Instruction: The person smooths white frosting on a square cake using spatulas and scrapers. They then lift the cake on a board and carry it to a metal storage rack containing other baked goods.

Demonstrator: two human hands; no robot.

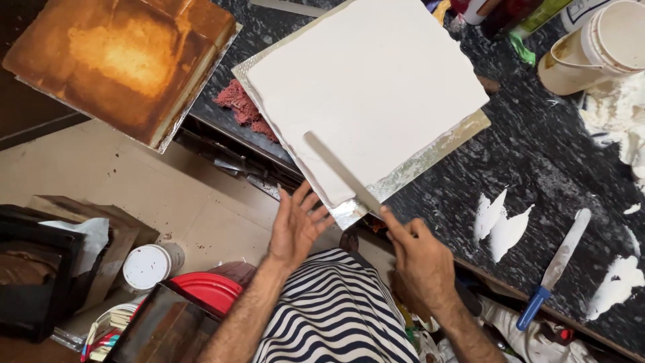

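Seen from above at a dark speckled counter (537, 154): right hand (420, 265) gripping the handle of a long flat spatula (339, 171), forefinger stretched along it, blade laid across the near corner of a square white-iced cake (369, 87). Left hand (295, 225) open, fingers spread wide, fingertips touching or nearly touching the near corner of the silver cake board (430, 158), holding nothing. Cake directly beyond both hands, tilted diamond-wise on its board, one board corner jutting past the counter's edge toward the left hand. Just beyond the left hand and to its left, a heap of red crumbs (242, 107) against the board. Farther off on that side, an uniced brown square cake (121, 60). Right of the right hand, smears of white icing (500, 225) on the counter and a second spatula with a blue handle (554, 265). Well beyond, at the far right, a cream plastic tub (591, 50). Below the left forearm, a white lidded pot (148, 265) and a red lid (211, 289); between the arms, a black-and-white striped garment (336, 309).
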